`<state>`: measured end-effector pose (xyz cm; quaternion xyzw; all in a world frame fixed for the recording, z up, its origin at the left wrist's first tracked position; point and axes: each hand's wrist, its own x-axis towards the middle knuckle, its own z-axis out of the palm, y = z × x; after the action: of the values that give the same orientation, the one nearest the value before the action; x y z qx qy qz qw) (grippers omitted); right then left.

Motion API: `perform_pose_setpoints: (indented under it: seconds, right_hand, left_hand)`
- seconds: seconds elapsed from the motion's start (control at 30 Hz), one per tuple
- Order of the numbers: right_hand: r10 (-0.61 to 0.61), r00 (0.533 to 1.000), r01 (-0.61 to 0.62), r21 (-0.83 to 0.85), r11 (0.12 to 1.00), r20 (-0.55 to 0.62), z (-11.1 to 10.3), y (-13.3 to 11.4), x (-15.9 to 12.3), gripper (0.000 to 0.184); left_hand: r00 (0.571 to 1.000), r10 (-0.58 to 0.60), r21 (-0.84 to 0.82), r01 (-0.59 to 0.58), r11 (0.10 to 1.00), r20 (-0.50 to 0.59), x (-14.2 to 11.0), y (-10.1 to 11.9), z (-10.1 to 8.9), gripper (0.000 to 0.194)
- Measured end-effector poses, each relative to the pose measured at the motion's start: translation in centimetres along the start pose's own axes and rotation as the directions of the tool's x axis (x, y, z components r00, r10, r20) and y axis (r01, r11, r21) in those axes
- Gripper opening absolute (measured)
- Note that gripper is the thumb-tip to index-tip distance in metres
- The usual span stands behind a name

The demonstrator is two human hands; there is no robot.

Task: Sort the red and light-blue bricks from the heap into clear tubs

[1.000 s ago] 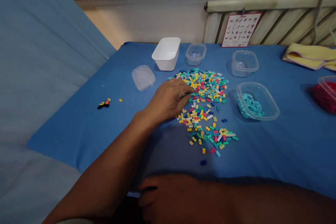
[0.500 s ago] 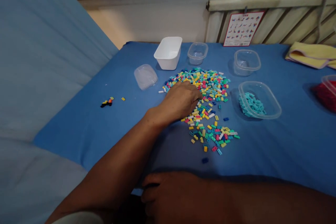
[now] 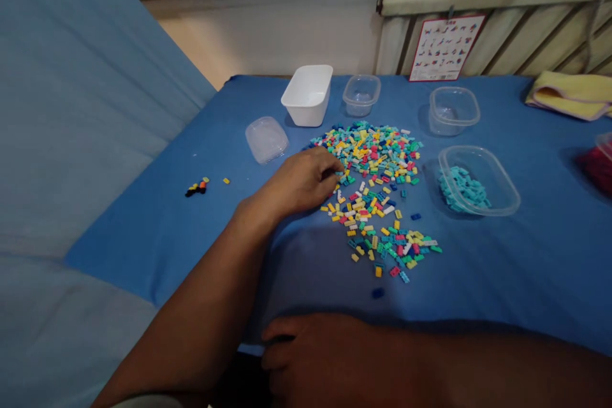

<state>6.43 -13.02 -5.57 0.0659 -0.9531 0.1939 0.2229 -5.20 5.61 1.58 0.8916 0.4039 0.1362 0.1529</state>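
Observation:
My left hand [image 3: 306, 180] rests on the left edge of a pile of small toy building bricks [image 3: 370, 150] in mixed colours. Its fingers are curled, with a gap showing between thumb and forefinger; I see no brick gripped there. Looser bricks [image 3: 363, 210] are scattered just right of the hand, and a smaller cluster [image 3: 401, 245] lies nearer me. Along the table's near edge lies my right hand [image 3: 306, 347], in shadow, its visible fingers relaxed and apart, holding nothing I can see.
Turquoise bricks [image 3: 463, 189] fill part of a clear tub [image 3: 500, 197] at right. Behind stand a white container [image 3: 308, 105] and clear tubs [image 3: 362, 92] [image 3: 453, 111]. A lid [image 3: 266, 140], a small assembled piece [image 3: 196, 189], a yellow cloth [image 3: 571, 95] and a picture card [image 3: 447, 48] are around.
My left hand has drawn back to the left from the pile's middle to its edge, uncovering bricks there. My right hand stays where it was.

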Motion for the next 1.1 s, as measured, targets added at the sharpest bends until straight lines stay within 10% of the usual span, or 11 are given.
perform_pose_setpoints:
  seconds: [0.2,1.1]
  right_hand:
    - [0.0,1.0,0.0,0.004,1.0,-0.011,0.0,0.0,0.0,0.022]
    - [0.013,1.0,-0.013,-0.003,1.0,-0.005,-2.0,-0.7,0.0,0.024]
  left_hand:
    - [0.986,0.055,0.174,-0.083,0.981,0.156,0.7,1.3,-0.1,0.03]
    - [0.971,0.104,0.223,-0.153,0.963,0.217,1.5,2.4,0.7,0.016]
